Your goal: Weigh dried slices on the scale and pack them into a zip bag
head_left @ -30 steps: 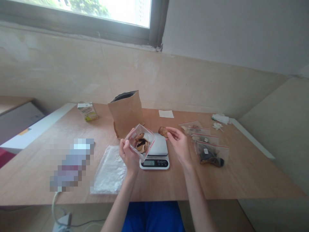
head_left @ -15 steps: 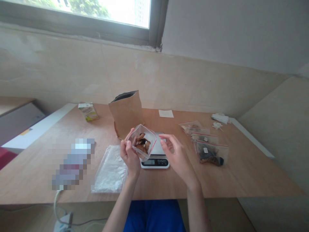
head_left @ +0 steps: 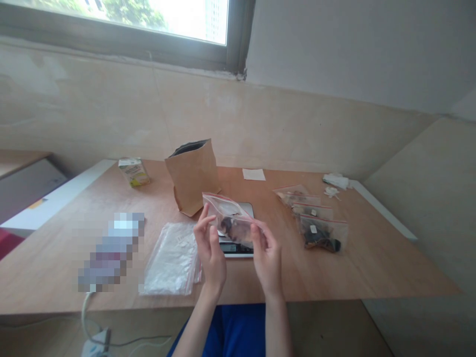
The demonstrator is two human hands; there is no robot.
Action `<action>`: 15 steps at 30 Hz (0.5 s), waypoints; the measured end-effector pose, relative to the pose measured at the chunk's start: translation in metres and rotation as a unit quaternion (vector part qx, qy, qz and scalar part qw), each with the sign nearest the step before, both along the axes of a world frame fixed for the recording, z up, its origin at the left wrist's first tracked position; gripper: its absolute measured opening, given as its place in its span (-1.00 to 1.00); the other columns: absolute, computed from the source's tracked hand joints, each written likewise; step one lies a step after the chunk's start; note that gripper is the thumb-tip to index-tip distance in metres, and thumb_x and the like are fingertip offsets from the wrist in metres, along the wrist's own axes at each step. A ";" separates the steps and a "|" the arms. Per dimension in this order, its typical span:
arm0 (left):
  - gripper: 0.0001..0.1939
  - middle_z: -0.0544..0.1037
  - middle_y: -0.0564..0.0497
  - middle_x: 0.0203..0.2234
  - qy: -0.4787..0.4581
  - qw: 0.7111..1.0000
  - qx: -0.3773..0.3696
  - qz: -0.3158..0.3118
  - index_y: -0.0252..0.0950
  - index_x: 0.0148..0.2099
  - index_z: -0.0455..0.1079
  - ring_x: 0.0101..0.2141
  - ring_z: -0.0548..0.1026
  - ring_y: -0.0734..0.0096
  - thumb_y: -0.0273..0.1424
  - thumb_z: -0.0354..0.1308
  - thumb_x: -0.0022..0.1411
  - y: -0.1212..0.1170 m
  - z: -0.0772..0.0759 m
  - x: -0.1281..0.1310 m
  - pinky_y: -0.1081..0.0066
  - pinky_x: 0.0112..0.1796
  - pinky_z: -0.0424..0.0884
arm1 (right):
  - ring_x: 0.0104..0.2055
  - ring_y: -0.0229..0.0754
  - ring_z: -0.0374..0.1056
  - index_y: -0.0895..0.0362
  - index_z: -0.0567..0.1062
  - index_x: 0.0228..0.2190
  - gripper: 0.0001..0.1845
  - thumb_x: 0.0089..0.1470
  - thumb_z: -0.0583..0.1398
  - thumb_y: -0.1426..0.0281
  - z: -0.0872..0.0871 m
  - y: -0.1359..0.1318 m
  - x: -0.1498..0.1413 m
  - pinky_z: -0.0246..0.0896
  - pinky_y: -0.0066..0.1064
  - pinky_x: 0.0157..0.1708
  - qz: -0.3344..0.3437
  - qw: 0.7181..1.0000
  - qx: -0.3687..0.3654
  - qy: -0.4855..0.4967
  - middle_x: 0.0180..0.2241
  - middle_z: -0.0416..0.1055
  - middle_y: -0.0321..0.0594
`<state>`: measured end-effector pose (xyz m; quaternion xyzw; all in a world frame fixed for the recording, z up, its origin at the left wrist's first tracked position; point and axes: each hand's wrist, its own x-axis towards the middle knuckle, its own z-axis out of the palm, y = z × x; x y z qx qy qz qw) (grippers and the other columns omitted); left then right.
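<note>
Over the digital kitchen scale [head_left: 238,249], the clear zip bag [head_left: 227,214] with its red-edged seal now lay stretched out almost sideways between both hands, tilted down toward the right, instead of sitting as a gaping pouch in one hand. The left hand [head_left: 210,253] had its fingers [head_left: 203,224] closed on the bag's lower left side, nearly upright and only slightly curled. The right hand [head_left: 267,260], which had been open and apart from the bag a moment before, now pinched its right end between thumb and fingers [head_left: 256,235]. The dark brown dried pieces [head_left: 236,229] had gathered in a clump low in the middle of the bag, directly above the scale. The bag and hands now covered much of the scale's platform and part of its display, so the reading could not be made out. Beyond the scale stood the brown paper bag [head_left: 192,178], with the small carton [head_left: 134,172] further left. To the scale's right lay three more zip bags [head_left: 314,218] holding dark contents, and to its left lay a flat stack of clear plastic bags [head_left: 171,259].
</note>
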<state>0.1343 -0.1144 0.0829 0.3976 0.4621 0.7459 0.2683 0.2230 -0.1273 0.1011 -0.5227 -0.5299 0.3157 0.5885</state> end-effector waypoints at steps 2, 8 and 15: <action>-0.69 0.24 -0.04 0.17 -0.017 1.000 -0.010 0.012 -0.16 0.02 0.23 0.16 0.19 0.35 -0.28 0.05 0.22 0.003 0.000 -0.007 0.31 0.12 0.10 | -0.10 -0.12 0.41 0.12 0.50 -0.24 -0.66 0.18 0.04 0.19 -0.002 -0.002 0.006 0.30 -0.32 -0.08 -0.022 0.999 0.003 0.023 -0.19 0.51 -0.13; -0.73 0.55 -0.05 -0.30 -0.047 0.987 -0.083 -0.132 -0.30 -0.28 0.41 -0.21 0.50 0.31 -0.19 0.08 0.18 0.012 -0.010 -0.023 0.33 -0.10 0.36 | -0.07 -0.13 0.39 0.17 0.48 -0.18 -0.54 0.25 -0.11 0.19 -0.012 -0.001 0.012 0.27 -0.29 -0.06 -0.052 0.997 0.015 -0.046 -0.15 0.49 -0.06; -0.72 0.56 -0.02 -0.35 -0.084 0.978 -0.096 -0.168 -0.30 -0.20 0.37 -0.32 0.53 0.36 -0.20 0.14 0.13 0.003 -0.015 -0.017 0.38 -0.26 0.42 | -0.01 -0.13 0.33 0.11 0.41 -0.03 -0.63 0.24 -0.06 0.32 -0.013 -0.001 0.012 0.19 -0.25 -0.01 -0.054 0.972 0.096 -0.207 -0.05 0.43 -0.09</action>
